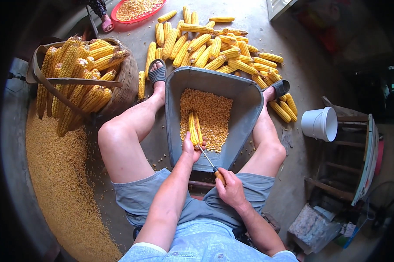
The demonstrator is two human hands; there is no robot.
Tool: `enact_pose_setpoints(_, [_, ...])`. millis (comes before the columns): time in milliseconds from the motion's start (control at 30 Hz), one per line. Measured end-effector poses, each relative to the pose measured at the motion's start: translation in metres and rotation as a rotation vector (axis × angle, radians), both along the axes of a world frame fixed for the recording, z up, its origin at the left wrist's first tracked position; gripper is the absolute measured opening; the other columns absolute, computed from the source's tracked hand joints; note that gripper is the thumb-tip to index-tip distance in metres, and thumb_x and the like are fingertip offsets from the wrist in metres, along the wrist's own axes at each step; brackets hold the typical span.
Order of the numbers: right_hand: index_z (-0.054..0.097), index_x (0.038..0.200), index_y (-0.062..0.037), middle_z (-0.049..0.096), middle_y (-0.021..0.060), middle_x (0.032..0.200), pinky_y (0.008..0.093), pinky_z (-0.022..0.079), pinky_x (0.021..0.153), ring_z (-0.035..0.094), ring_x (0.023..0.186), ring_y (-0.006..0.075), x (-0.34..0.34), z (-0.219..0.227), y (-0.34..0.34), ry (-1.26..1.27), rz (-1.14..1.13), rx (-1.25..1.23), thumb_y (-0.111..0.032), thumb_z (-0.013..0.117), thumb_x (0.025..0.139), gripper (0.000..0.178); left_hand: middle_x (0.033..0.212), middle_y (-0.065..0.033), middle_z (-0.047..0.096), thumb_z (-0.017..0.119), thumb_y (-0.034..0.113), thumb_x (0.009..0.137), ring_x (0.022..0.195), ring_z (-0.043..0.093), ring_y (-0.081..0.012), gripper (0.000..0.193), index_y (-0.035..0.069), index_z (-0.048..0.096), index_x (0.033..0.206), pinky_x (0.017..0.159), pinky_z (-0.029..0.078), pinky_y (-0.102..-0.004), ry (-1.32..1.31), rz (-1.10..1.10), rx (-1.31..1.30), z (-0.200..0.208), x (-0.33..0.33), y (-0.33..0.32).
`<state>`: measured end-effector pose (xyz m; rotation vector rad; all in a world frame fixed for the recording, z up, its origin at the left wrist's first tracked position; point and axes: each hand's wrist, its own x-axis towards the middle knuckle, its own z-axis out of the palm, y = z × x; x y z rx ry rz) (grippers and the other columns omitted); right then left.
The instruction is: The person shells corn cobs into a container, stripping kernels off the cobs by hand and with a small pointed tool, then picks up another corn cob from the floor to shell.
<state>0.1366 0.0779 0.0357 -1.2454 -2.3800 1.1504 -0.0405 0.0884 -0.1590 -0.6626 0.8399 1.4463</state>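
Between my legs stands a grey plastic bin [245, 100] with loose corn kernels [214, 107] in its bottom. Over it my left hand [191, 147] is closed around the lower end of a corn cob [194, 129]. A dark stripe runs down the cob between its yellow rows. My right hand [232, 190] grips the orange-brown handle of a screwdriver-like tool [219, 176]. Its thin metal shaft points up and left, and the tip meets the cob's near end by my left fingers. Whether the tip is inside the cob I cannot tell.
A wicker basket [126, 78] heaped with cobs stands at the left, above a large spread of kernels [61, 183]. Whole cobs [214, 48] lie piled beyond the bin. A red tray [140, 19] of kernels, a person's foot [107, 24], a white bucket [320, 124] and a wooden rack [349, 157] surround me.
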Motion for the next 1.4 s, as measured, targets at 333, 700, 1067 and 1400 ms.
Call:
enact_pose_setpoints(333, [0.06, 0.113, 0.0014, 0.062, 0.0191, 0.087, 0.0405, 0.053, 0.07, 0.063, 0.078, 0.0358, -0.003, -0.009, 0.003, -0.062, 0.04, -0.003, -0.009, 0.064, 0.082, 0.032, 0.078, -0.0107, 0.059, 0.024, 0.061, 0.097, 0.059, 0.056, -0.02, 0.063, 0.006, 0.053, 0.105, 0.045, 0.041, -0.0294, 0.061, 0.009, -0.071, 0.008, 0.004, 0.004])
enact_pose_setpoints(700, [0.06, 0.109, 0.0019, 0.065, 0.0256, 0.093, 0.0428, 0.052, 0.079, 0.065, 0.087, 0.0403, -0.037, -0.066, 0.045, -0.131, -0.132, -0.078, -0.013, 0.06, 0.085, 0.028, 0.087, -0.0094, 0.062, 0.031, 0.056, 0.098, 0.074, 0.06, -0.0236, 0.051, 0.013, 0.056, 0.111, 0.06, 0.051, -0.0385, 0.028, -0.024, -0.041, -0.008, 0.036, 0.0])
enact_pose_setpoints(1067, [0.061, 0.112, 0.0004, 0.065, 0.0213, 0.094, 0.0406, 0.052, 0.077, 0.064, 0.084, 0.0363, 0.002, 0.001, 0.012, -0.05, -0.019, -0.077, -0.009, 0.063, 0.083, 0.031, 0.082, -0.0124, 0.061, 0.028, 0.059, 0.097, 0.062, 0.058, -0.023, 0.059, 0.008, 0.054, 0.114, 0.049, 0.046, -0.0323, 0.022, -0.041, -0.065, -0.002, 0.014, -0.002])
enact_pose_setpoints(1400, [0.063, 0.112, -0.002, 0.062, 0.018, 0.086, 0.0395, 0.053, 0.069, 0.063, 0.075, 0.0339, 0.005, 0.003, 0.021, -0.141, 0.118, -0.021, -0.008, 0.064, 0.082, 0.031, 0.08, -0.012, 0.061, 0.026, 0.06, 0.097, 0.057, 0.056, -0.0226, 0.061, 0.008, 0.053, 0.112, 0.045, 0.043, -0.0312, 0.03, -0.04, -0.097, -0.006, 0.014, -0.007])
